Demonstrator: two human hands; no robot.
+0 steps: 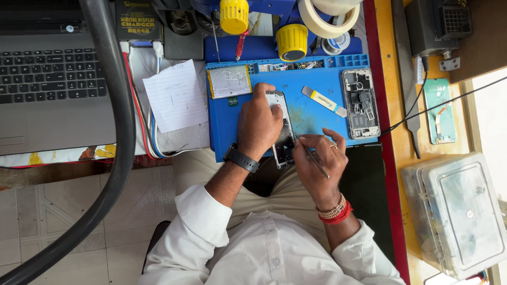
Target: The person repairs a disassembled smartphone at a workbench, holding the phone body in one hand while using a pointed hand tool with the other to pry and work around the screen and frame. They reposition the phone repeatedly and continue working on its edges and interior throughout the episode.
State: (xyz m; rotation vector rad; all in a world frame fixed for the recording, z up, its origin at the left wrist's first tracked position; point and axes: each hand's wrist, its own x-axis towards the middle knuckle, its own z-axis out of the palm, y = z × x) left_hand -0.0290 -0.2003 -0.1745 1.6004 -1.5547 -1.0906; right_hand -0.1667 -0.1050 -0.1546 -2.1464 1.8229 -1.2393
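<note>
My left hand (259,122) presses down on an opened smartphone (285,142) lying lengthwise on a blue work mat (306,113). My right hand (317,161) pinches a thin metal tool (311,154), its tip touching the phone's right edge. A silver battery (229,82) lies at the mat's far left. A flat pry tool (324,101) sits right of the phone. A second opened phone frame (360,103) rests at the mat's right edge.
A laptop (50,79) stands at the left, crossed by a thick black hose (119,132). A paper note (175,95) lies beside the mat. Yellow caps (291,42) and a tape roll (330,18) sit at the back. A plastic box (457,211) and a teal phone part (440,111) lie right.
</note>
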